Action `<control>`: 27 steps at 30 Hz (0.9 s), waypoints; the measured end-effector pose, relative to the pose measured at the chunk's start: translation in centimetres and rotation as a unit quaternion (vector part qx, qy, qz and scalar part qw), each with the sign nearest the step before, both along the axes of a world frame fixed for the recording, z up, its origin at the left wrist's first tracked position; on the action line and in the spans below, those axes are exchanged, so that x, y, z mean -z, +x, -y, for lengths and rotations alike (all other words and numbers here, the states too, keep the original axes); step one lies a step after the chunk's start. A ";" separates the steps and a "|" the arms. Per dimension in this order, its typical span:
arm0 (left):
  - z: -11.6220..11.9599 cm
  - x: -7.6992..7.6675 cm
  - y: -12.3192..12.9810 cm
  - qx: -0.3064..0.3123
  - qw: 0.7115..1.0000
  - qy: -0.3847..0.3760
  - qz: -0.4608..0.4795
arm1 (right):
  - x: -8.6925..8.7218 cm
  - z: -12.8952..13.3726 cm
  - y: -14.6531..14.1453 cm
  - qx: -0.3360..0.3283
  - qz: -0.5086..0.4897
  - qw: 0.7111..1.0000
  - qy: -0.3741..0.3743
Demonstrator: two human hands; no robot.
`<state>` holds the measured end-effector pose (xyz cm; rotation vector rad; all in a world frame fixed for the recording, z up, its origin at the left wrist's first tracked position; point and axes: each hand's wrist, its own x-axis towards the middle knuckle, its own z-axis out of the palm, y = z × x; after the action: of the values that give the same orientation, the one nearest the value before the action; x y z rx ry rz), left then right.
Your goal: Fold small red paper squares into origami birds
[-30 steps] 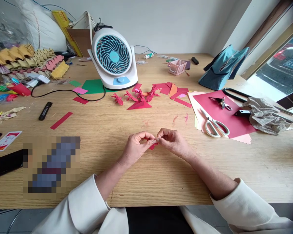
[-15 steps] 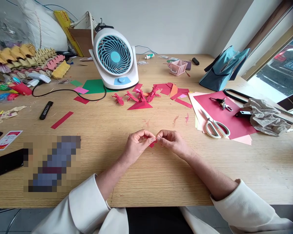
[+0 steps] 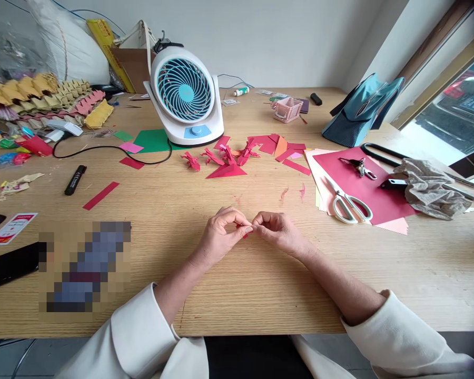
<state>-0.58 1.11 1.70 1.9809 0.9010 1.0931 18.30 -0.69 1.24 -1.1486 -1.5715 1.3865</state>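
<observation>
Between my fingertips is a small piece of red paper, mostly hidden by the fingers. My left hand pinches it from the left, thumb against forefinger. From the other side my right hand is closed in a pinch on the paper's right end, the two hands' fingertips touching or nearly so. Beyond them stand several folded red paper figures, with a red paper triangle in front. Thin red scraps lie on the tabletop to the right of the figures.
A white fan stands at the back. White-handled scissors and keys lie on red and pink sheets at right, near a teal bag. At left are a black marker, a red paper strip and a black phone.
My left fingers have shifted slightly around the red paper, and less of it shows below them. Both hands otherwise stay in the same place.
</observation>
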 end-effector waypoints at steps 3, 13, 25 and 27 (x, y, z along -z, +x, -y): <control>-0.1 0.2 0.0 0.005 0.999 -0.024 0.028 | -0.4 0.0 0.0 -0.007 -0.019 1.000 -0.016; 0.0 -0.1 -0.2 0.004 1.000 -0.009 0.012 | 0.1 -0.1 -0.1 -0.009 -0.026 1.000 -0.010; 0.2 -0.4 0.0 -0.006 0.995 0.086 -0.045 | 0.3 0.0 0.0 -0.007 0.009 1.000 0.002; 0.2 -0.4 -0.1 -0.007 0.995 0.090 -0.040 | 0.2 0.0 0.0 -0.003 0.009 1.000 -0.002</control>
<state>-0.64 0.93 2.10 2.1820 0.8863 1.1450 18.31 -0.65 1.01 -1.1625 -1.5869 1.3876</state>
